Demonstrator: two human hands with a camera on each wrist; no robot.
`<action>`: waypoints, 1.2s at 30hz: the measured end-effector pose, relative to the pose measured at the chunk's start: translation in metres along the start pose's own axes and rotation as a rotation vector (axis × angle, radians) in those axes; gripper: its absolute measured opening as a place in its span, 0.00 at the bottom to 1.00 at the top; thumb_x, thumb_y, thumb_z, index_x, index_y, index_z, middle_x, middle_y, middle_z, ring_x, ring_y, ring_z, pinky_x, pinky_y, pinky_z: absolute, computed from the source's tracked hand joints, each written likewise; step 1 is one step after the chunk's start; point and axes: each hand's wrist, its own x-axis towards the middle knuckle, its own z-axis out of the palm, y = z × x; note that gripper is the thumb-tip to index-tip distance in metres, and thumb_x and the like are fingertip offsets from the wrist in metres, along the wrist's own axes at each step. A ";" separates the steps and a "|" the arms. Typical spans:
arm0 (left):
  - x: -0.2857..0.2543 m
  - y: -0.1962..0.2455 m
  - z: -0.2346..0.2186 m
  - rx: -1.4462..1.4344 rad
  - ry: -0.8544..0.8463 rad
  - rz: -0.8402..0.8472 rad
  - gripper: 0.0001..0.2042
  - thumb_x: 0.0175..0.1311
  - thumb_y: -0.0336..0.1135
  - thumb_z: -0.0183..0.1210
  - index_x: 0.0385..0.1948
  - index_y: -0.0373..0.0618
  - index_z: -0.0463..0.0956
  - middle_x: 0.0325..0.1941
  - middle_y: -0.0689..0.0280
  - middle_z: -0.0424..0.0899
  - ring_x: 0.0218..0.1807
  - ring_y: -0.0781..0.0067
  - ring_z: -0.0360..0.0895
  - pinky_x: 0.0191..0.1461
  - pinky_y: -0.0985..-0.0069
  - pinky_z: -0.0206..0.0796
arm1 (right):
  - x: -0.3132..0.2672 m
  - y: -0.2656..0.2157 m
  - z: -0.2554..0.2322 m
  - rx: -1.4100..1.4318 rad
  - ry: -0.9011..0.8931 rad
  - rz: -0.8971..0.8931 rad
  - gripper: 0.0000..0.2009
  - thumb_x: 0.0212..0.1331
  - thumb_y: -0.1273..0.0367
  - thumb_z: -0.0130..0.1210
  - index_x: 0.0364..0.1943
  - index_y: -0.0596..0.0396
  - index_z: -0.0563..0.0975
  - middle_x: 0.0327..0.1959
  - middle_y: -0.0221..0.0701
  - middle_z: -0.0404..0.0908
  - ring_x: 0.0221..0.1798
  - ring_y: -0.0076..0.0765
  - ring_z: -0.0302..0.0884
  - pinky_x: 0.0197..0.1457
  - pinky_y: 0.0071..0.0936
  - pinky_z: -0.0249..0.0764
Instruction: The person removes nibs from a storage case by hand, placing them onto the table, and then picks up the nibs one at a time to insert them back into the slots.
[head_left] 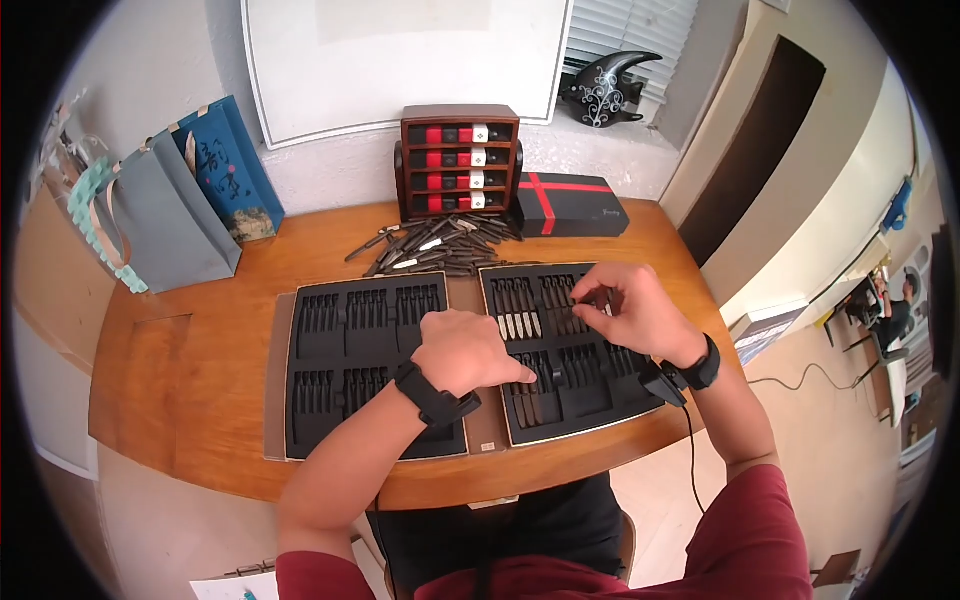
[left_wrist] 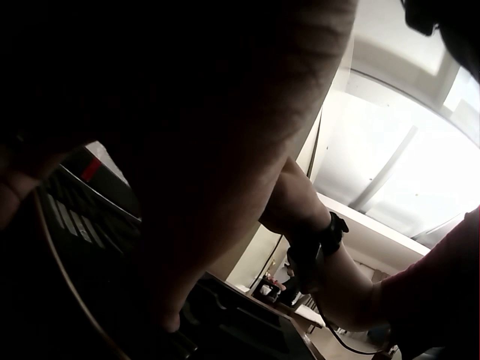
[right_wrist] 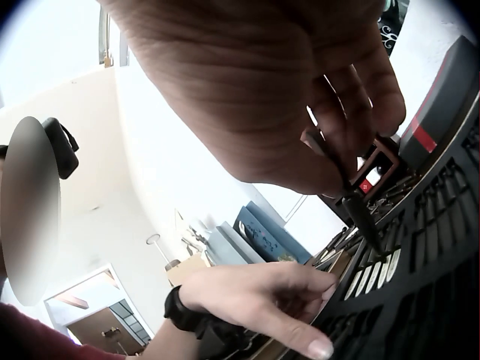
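Observation:
My right hand pinches a slim dark pen-like piece between thumb and fingers, over the upper part of the right black tray. In the right wrist view the piece tilts with its lower end close over the slots. My left hand lies across the gap between the two trays, thumb stretched onto the right tray's lower left group; its other fingers are partly hidden. Light-tipped pieces lie in a row at the right tray's upper left. Grouped slots also fill the left black tray.
Loose dark pieces lie heaped behind the trays. Beyond stand a wooden rack with red, black and white items and a black box with red ribbon. Gift bags stand at the left; a cable hangs from my right wrist.

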 end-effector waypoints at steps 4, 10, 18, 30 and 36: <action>0.003 0.000 -0.001 -0.024 0.003 -0.034 0.40 0.45 0.78 0.68 0.35 0.40 0.91 0.35 0.57 0.92 0.44 0.52 0.90 0.50 0.65 0.77 | -0.015 -0.002 -0.001 0.136 0.002 0.094 0.06 0.59 0.75 0.70 0.39 0.57 0.86 0.25 0.27 0.83 0.26 0.19 0.76 0.29 0.23 0.71; 0.005 0.001 -0.002 -0.038 0.006 -0.073 0.40 0.43 0.78 0.69 0.36 0.41 0.91 0.38 0.56 0.92 0.46 0.51 0.90 0.52 0.64 0.77 | -0.025 0.013 0.014 0.278 -0.058 0.107 0.06 0.61 0.73 0.71 0.40 0.56 0.87 0.25 0.22 0.81 0.26 0.14 0.72 0.28 0.21 0.69; 0.006 -0.005 0.001 0.014 0.048 -0.005 0.43 0.44 0.82 0.65 0.33 0.40 0.91 0.35 0.55 0.92 0.42 0.50 0.90 0.48 0.63 0.78 | -0.026 0.009 0.020 0.275 -0.036 0.175 0.04 0.63 0.74 0.70 0.40 0.58 0.87 0.28 0.24 0.84 0.29 0.14 0.75 0.30 0.19 0.72; -0.003 0.000 -0.003 0.057 0.000 0.069 0.45 0.35 0.83 0.68 0.27 0.37 0.89 0.26 0.57 0.89 0.34 0.54 0.89 0.45 0.67 0.76 | -0.058 -0.030 0.031 -0.399 0.067 -0.488 0.11 0.46 0.77 0.67 0.37 0.58 0.85 0.38 0.30 0.85 0.41 0.36 0.82 0.39 0.31 0.83; -0.006 0.006 -0.002 0.049 -0.016 0.050 0.46 0.36 0.80 0.70 0.37 0.37 0.88 0.32 0.55 0.91 0.38 0.54 0.90 0.48 0.68 0.77 | -0.063 -0.026 0.040 -0.481 -0.004 -0.554 0.13 0.45 0.74 0.63 0.38 0.60 0.82 0.36 0.31 0.82 0.39 0.37 0.80 0.37 0.31 0.82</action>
